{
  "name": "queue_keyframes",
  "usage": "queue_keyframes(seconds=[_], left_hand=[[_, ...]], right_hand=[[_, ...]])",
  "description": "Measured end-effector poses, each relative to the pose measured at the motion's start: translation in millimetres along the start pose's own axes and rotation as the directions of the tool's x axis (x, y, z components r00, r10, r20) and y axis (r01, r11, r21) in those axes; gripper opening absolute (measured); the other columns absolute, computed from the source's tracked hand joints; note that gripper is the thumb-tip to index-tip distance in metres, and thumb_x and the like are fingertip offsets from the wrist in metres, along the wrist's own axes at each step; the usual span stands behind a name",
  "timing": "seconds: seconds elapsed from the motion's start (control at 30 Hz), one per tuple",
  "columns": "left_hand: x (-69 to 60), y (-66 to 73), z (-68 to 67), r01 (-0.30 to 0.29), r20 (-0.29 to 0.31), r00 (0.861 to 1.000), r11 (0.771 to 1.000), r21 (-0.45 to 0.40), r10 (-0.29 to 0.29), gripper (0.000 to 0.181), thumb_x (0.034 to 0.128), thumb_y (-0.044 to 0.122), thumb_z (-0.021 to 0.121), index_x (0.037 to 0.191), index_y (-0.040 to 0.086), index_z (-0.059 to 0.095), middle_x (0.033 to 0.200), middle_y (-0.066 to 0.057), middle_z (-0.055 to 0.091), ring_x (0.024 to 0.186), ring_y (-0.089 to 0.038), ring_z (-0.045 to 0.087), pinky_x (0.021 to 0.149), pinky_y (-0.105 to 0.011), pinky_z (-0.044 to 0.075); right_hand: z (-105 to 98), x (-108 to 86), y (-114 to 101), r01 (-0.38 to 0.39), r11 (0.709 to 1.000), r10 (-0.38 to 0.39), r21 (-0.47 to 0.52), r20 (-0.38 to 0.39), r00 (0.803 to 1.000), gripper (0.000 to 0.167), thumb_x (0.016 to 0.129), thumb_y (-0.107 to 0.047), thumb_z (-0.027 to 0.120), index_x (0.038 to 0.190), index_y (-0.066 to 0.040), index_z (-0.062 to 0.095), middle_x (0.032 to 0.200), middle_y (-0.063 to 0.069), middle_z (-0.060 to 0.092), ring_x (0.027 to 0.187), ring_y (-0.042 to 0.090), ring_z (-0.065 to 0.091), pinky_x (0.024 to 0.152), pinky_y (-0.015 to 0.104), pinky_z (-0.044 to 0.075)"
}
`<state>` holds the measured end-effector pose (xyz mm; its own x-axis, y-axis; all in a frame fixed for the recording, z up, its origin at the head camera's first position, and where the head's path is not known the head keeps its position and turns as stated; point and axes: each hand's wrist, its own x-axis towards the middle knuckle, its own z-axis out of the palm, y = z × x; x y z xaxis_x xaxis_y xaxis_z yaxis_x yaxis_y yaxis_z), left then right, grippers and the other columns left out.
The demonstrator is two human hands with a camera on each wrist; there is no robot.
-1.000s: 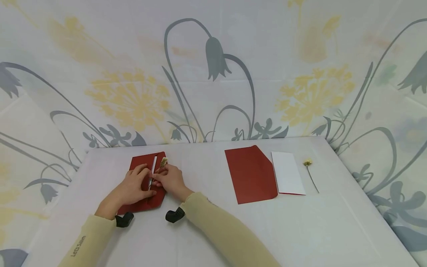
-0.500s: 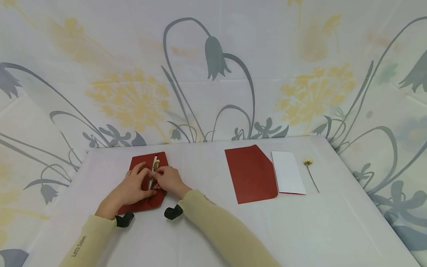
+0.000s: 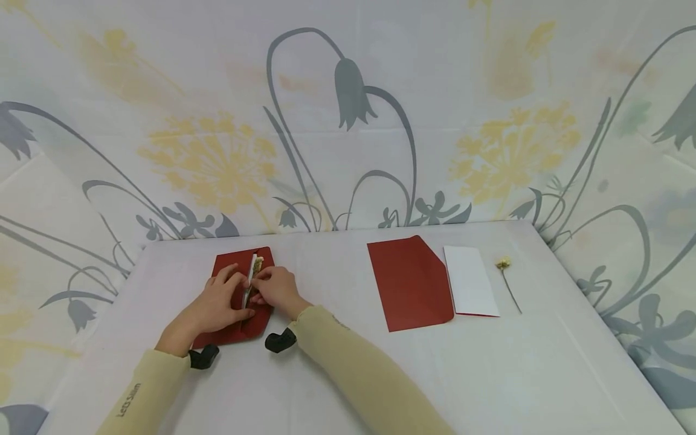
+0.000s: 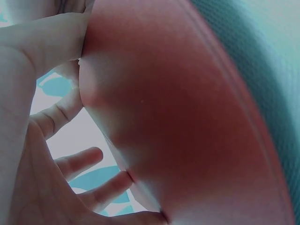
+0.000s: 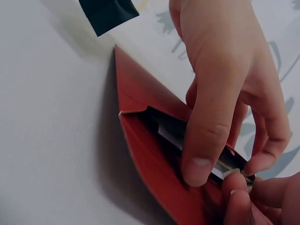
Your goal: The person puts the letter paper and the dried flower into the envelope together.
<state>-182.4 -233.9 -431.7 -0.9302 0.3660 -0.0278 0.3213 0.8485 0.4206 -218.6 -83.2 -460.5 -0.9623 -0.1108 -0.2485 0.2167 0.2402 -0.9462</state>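
Bottom of frame: two beige sleeves. Left sleeve (image 3: 142, 383) carries dark lettering, "Lets Slim"; right sleeve (image 3: 370, 368) has a mark too small to read. Smooth black camera pods (image 3: 203, 357) jut from the inner side of both wrists.

Lower left of centre: left hand (image 3: 209, 302) lies over a matte red paper envelope (image 3: 258, 326). Fingers spread; thumb and several fingertips grip the mouth edge, and the left wrist view shows the panel bowed out in an arch. Right hand (image 3: 280, 290) comes in from the right, thumb and index fingertip pinching a small dried flower (image 3: 259, 263), cream-yellow head pointing up-frame. Its other fingers are curled under; exact lie cannot be told.

Envelope contents: a stiff white folded card (image 5: 171, 138), its edge showing in the slit-like opening. Flower sits at that opening, against the card; how deep its stem goes is hidden by fingers.

Right of centre: second red envelope (image 3: 410, 284), flat, angled corners on its right side. Just beside it, a smooth white folded card (image 3: 470, 281), red along its lower edge. Further right, a loose dried flower (image 3: 503, 263), pale yellow head, thin brown stem slanting down-right.

All rest on a white cloth-covered table (image 3: 326, 266). Upper frame: hanging fabric (image 3: 304, 121), lightly creased, printed with grey bellflowers and yellow umbels.
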Motion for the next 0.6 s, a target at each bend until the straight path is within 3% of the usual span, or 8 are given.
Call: queue_keyframes(seconds=[0.2, 0.3, 0.4, 0.5, 0.6], left_hand=[[1.2, -3.2, 1.8, -0.006, 0.001, 1.000, 1.000, -0.001, 0.006, 0.042, 0.0806, 0.027, 0.081, 0.107, 0.013, 0.052, 0.148, -0.035, 0.026, 0.125, -0.065, 0.030, 0.092, -0.075, 0.039], [0.7, -4.8, 2.1, -0.009, 0.000, 1.000, 1.000, -0.008, 0.009, 0.041, 0.0809, 0.026, 0.081, 0.106, 0.013, 0.051, 0.148, -0.034, 0.026, 0.126, -0.065, 0.029, 0.092, -0.075, 0.038], [-0.3, -5.1, 1.0, -0.010, -0.002, 1.000, 1.000, -0.014, 0.010, 0.041, 0.0806, 0.026, 0.081, 0.106, 0.013, 0.052, 0.148, -0.034, 0.026, 0.125, -0.065, 0.029, 0.092, -0.075, 0.038], [0.1, -2.9, 0.9, -0.010, -0.002, 1.000, 1.000, -0.011, 0.010, 0.042, 0.0800, 0.026, 0.081, 0.106, 0.012, 0.051, 0.148, -0.034, 0.026, 0.125, -0.065, 0.030, 0.092, -0.074, 0.038], [0.8, -0.9, 1.1, -0.007, 0.000, 1.000, 1.000, -0.007, 0.007, 0.043, 0.0795, 0.027, 0.082, 0.105, 0.013, 0.051, 0.148, -0.034, 0.026, 0.124, -0.065, 0.030, 0.092, -0.074, 0.038]], right_hand=[[1.5, -0.8, -4.5, -0.030, 1.000, 0.030, 0.002, -0.041, 0.999, 0.012, 0.086, -0.013, 0.079, 0.082, -0.012, 0.067, 0.057, 0.002, 0.064, 0.045, 0.008, 0.059, 0.045, 0.019, 0.047], [1.7, -1.0, -5.6, -0.041, 0.999, 0.043, 0.030, -0.055, 0.998, 0.017, 0.083, -0.011, 0.081, 0.088, -0.010, 0.065, 0.059, 0.003, 0.064, 0.045, 0.009, 0.059, 0.045, 0.019, 0.047], [2.2, -0.2, -5.6, -0.037, 0.995, 0.042, 0.089, -0.056, 0.998, 0.040, 0.082, -0.005, 0.081, 0.116, -0.007, 0.061, 0.063, 0.006, 0.064, 0.045, 0.011, 0.060, 0.045, 0.021, 0.050], [-1.7, 0.5, -2.8, -0.022, 0.989, 0.026, 0.145, -0.025, 0.999, 0.076, 0.084, 0.002, 0.075, 0.149, -0.014, 0.039, 0.066, 0.008, 0.065, 0.046, 0.013, 0.062, 0.047, 0.025, 0.054], [-6.6, 0.9, 1.5, -0.001, 0.986, -0.005, 0.169, 0.034, 0.999, 0.086, 0.087, 0.004, 0.069, 0.157, -0.025, 0.028, 0.072, 0.010, 0.065, 0.049, 0.016, 0.065, 0.050, 0.030, 0.057]])
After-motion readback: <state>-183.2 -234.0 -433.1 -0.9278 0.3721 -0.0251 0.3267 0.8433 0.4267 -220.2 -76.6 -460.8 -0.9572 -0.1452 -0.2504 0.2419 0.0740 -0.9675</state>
